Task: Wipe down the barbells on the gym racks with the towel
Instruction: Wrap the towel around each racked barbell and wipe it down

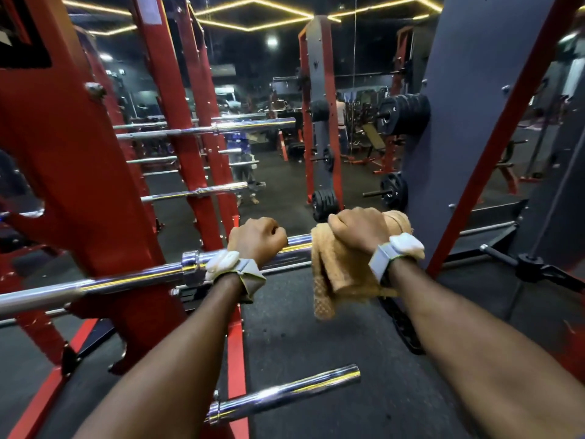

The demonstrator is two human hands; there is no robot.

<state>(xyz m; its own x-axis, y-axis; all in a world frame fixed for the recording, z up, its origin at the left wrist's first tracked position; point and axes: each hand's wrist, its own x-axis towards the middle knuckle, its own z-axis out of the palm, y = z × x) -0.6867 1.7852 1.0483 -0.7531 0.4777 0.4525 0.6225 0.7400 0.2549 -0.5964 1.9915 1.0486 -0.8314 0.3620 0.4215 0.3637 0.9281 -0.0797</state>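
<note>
So the barbell [126, 280] sits across the red rack [79, 185], chrome and shiny, running in from the left edge toward the middle. The left hand [256, 239] has its fingers curled tight round the thick sleeve, just right of the collar. Right next to it, not quite touching, the right hand [357, 229] grips the towel [335, 274], fingers wrapped over the tan cloth and clamping it round the bar. The bar's tip is buried under the towel, so I can't tell exactly where it ends. A loose flap hangs down below the bar.

Room-wise: there's a gap between the towel and the grey upright [459, 122] on the right, and dark floor [316, 343] below between both forearms. A second bar [285, 394] pokes out lower down, its free end under the towel hand. More bars are stacked higher on the rack, and black plates [402, 114] hang on the grey upright.
</note>
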